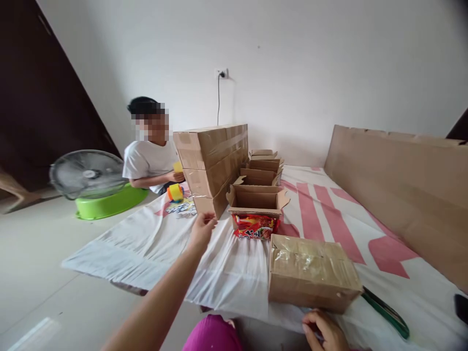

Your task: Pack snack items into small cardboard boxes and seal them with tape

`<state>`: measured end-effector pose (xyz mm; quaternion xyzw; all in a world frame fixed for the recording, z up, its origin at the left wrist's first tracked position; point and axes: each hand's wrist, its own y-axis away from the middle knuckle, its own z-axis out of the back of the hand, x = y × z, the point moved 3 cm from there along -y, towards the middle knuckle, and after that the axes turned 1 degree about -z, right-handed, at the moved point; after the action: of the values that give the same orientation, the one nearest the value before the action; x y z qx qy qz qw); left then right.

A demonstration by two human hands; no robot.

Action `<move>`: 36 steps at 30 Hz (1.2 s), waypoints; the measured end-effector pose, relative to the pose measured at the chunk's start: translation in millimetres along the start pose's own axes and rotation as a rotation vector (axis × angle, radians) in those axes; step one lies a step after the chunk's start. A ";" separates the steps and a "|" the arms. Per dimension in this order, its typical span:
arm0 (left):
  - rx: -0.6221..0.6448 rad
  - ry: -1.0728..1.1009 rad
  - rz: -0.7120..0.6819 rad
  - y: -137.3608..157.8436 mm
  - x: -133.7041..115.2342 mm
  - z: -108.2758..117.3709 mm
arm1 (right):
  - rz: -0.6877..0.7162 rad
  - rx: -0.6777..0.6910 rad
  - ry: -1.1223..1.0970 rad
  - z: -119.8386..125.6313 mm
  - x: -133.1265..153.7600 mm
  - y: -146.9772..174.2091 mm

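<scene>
My left hand (204, 230) is stretched forward over the sheet, fingers loosely bent and a little apart, with no object visible in it. It is beside the lowest carton of a taped stack (215, 170), and I cannot tell whether it touches. My right hand (324, 332) is low at the near edge, fingers curled in, just below a sealed, taped carton (310, 273); what it holds, if anything, is hidden. Ahead, an open carton (256, 200) has a red printed food packet (256, 227) against its front. More open cartons (261, 165) line up behind it.
A green-handled cutting tool (387, 314) lies right of the sealed carton. Tall cardboard (398, 195) stands along the right. A seated person (151, 156) is beyond the stack, near a yellow and orange roll (176, 192). A fan (87, 173) and green basin (109, 202) are left.
</scene>
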<state>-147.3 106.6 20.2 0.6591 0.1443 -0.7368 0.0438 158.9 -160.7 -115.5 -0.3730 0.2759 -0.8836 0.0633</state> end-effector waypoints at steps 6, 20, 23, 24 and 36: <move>0.403 -0.065 -0.534 120.7 -51.1 -70.1 | -0.006 0.070 0.039 7.9 9.3 -1.9; 0.377 -0.173 -0.506 180.9 -11.5 -97.6 | -0.164 -0.104 0.674 132.6 -96.1 -24.6; 0.395 -0.111 -0.483 179.0 -7.6 -99.9 | -0.236 0.016 0.732 123.0 -111.6 -23.2; 0.395 -0.093 -0.480 178.7 -6.2 -100.5 | -0.250 0.023 0.711 124.1 -114.4 -24.7; 0.325 0.028 -0.460 182.2 6.8 -105.9 | 0.096 -0.051 0.651 180.5 22.1 -146.9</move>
<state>-0.2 -37.8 -24.2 0.6175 0.1705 -0.7318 -0.2328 282.3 -123.8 79.6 -0.0592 0.3210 -0.9452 0.0042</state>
